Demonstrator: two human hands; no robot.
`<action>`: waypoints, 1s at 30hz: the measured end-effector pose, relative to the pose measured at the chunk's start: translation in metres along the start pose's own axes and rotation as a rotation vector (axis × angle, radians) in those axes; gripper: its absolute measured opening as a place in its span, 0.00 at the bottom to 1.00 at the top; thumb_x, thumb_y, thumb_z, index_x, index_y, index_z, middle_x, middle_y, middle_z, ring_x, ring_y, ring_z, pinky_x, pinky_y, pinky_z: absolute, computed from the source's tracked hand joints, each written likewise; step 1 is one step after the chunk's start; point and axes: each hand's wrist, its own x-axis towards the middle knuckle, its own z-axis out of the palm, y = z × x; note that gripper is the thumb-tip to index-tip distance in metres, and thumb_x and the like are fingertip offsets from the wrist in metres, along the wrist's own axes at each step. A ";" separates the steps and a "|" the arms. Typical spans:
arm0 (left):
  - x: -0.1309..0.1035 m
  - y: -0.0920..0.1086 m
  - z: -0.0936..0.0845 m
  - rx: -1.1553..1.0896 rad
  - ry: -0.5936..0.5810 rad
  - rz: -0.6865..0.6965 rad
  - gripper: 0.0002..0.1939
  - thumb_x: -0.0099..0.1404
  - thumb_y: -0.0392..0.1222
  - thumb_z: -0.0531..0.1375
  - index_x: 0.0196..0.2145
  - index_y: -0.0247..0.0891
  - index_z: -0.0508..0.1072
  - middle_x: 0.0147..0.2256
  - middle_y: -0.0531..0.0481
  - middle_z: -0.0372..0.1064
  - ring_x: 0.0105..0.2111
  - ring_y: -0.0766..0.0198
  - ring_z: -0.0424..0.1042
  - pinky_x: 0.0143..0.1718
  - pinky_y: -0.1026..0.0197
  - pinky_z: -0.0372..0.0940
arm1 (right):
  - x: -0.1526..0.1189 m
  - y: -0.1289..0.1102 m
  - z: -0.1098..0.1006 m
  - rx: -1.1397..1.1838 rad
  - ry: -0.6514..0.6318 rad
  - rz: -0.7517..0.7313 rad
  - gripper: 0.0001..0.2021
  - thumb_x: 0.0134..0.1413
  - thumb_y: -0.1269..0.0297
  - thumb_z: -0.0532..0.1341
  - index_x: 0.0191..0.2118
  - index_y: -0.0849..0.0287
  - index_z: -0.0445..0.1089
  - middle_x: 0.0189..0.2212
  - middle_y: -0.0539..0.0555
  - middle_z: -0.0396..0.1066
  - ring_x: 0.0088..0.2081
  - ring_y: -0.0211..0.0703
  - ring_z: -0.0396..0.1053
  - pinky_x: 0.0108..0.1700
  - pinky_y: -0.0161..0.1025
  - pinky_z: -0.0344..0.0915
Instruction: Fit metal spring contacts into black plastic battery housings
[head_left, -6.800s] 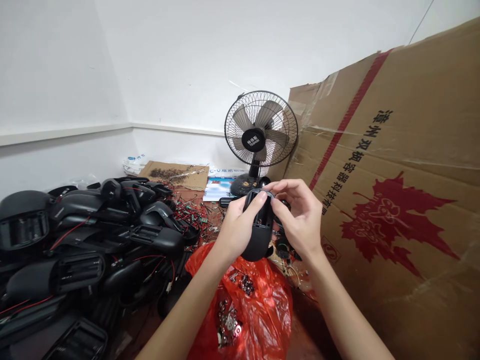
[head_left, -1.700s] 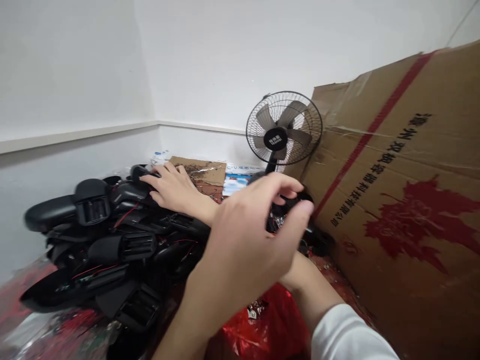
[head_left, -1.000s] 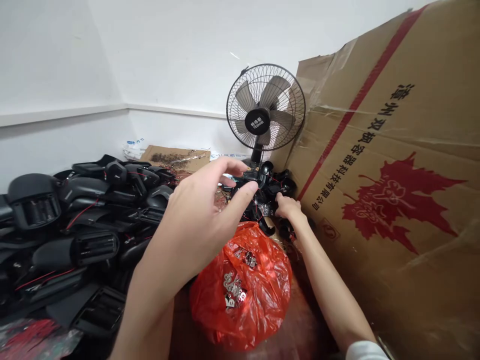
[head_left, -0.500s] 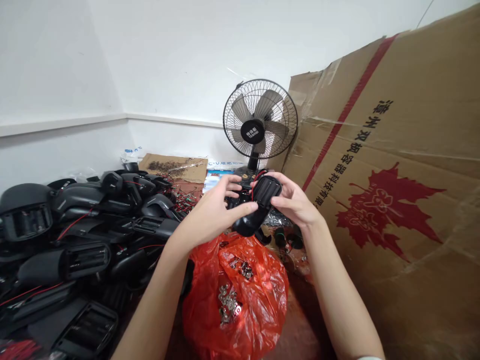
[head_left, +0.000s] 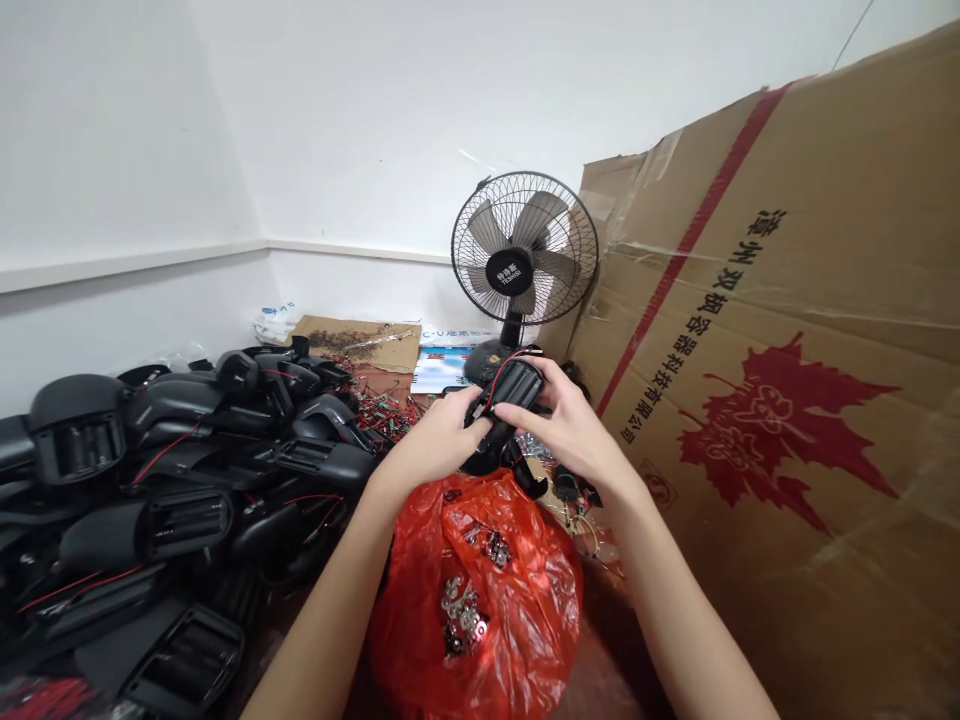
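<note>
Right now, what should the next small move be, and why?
I'd probably steady the black casing with the right hand and ease the red wire aside with the left hand: both hands grip the casing, its slots face the camera, and the wire curves along their edge.

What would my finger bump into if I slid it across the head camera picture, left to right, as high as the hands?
A heap of black plastic cases → a tangle of red wires → the left hand → the held black case → the right hand → the big cardboard box.
</note>
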 end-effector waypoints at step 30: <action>0.002 -0.003 0.006 -0.134 0.200 -0.008 0.16 0.64 0.39 0.61 0.50 0.38 0.71 0.48 0.38 0.76 0.51 0.46 0.74 0.56 0.43 0.66 | 0.011 0.020 0.013 0.164 0.268 0.039 0.27 0.40 0.55 0.78 0.45 0.57 0.71 0.40 0.53 0.75 0.41 0.47 0.73 0.49 0.47 0.72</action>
